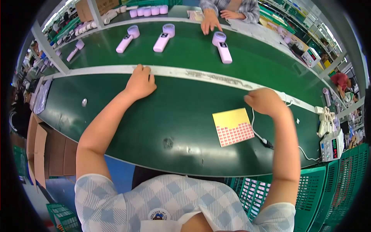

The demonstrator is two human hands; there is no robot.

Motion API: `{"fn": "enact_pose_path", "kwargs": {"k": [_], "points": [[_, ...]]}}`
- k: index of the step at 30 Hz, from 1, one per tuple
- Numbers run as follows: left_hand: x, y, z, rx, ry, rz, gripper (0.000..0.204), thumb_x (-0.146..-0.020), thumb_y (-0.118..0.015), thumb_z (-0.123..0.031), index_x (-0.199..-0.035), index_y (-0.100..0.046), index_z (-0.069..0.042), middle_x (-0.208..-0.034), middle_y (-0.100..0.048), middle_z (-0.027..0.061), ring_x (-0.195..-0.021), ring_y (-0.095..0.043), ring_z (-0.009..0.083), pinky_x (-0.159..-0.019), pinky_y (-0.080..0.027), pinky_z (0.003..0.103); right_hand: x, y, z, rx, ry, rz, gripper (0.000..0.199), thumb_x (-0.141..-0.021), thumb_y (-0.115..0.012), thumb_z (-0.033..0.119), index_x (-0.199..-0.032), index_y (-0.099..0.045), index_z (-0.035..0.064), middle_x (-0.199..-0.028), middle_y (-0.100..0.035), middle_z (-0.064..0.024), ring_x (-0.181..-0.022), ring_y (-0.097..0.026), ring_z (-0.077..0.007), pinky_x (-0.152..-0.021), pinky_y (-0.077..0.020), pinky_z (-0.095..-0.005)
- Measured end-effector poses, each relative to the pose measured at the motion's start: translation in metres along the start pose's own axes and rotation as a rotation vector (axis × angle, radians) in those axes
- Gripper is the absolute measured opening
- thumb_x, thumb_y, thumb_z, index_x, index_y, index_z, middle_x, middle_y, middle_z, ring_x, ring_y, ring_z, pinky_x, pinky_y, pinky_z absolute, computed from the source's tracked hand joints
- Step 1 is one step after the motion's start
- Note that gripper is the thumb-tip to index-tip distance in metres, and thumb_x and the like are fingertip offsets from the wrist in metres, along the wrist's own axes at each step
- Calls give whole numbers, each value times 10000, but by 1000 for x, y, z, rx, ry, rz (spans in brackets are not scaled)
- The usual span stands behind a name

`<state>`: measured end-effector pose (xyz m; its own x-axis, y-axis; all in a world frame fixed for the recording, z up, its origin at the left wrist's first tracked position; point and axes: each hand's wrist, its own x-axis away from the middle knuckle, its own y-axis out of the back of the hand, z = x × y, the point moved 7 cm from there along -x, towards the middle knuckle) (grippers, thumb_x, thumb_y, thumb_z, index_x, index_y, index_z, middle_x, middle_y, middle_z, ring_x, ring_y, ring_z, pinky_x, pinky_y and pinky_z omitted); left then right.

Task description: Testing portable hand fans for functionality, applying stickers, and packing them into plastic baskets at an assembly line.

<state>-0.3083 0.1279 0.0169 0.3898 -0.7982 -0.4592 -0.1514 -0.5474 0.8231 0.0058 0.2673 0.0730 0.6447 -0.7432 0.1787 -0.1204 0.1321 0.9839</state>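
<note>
My left hand (141,84) rests at the white rail (170,71) along the far side of the green table. Its fingers are a little apart, and nothing shows in them. Close to the same rail on the right, my right hand (266,101) is closed with its fingers curled under. Whatever it may hold is hidden, and the hand is slightly blurred. A white cable (253,118) runs down from beneath it to a dark connector (266,143). Below and left of that hand lies a yellow sheet (231,119) partly covered with small red-and-white stickers.
Beyond the rail, pink handheld devices with round lilac heads (223,52) lie on a green belt (185,50). A co-worker's hand (210,22) reaches toward one. A power supply (331,146) stands at the right edge, above green crates (313,189). A cardboard box (58,154) stands left.
</note>
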Motion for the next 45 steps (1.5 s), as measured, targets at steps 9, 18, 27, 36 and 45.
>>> {"fn": "enact_pose_path", "kwargs": {"k": [9, 18, 27, 36, 45], "points": [[-41, -8, 38, -119, 85, 230, 255, -789, -496, -186, -931, -555, 19, -914, -508, 187, -831, -504, 337, -764, -430, 374, -76, -18, 136, 150, 345, -191, 298, -783, -452, 248, -680, -597, 9, -720, -608, -176, -615, -562, -357, -552, -438, -419], [-152, -75, 40, -111, 371, 90, 453, -806, -447, -378, -902, -591, 41, -866, -590, 201, -748, -583, 333, -669, -476, 388, -50, -63, 198, 466, 349, -572, 67, -699, -511, 107, -691, -480, 47, -669, -453, -101, -559, -442, -187, -351, -375, -251], [-157, -72, 69, -104, 422, 232, 467, -839, -385, -407, -841, -638, -15, -883, -586, 181, -801, -573, 327, -696, -458, 378, -48, -65, 193, 519, 324, -521, 60, -679, -502, 69, -682, -460, 26, -660, -421, -93, -564, -417, -162, -259, -311, -201], [-156, -32, 141, -457, 436, -65, 469, -809, -398, -404, -960, -624, -22, -1072, -452, 201, -897, -443, 319, -784, -367, 388, -45, -67, 194, 558, 270, -589, 56, -680, -498, 70, -686, -467, 25, -664, -427, -96, -566, -422, -164, -262, -321, -207], [-45, 20, 11, -143, 121, -29, 328, -770, -495, -309, -910, -616, -38, -1002, -468, 236, -799, -478, 367, -692, -415, 420, -34, -36, 172, -851, 129, -181, 362, -836, -522, 260, -1039, -493, -38, -868, -565, -142, -727, -551, -218, -656, -448, -221]]}}
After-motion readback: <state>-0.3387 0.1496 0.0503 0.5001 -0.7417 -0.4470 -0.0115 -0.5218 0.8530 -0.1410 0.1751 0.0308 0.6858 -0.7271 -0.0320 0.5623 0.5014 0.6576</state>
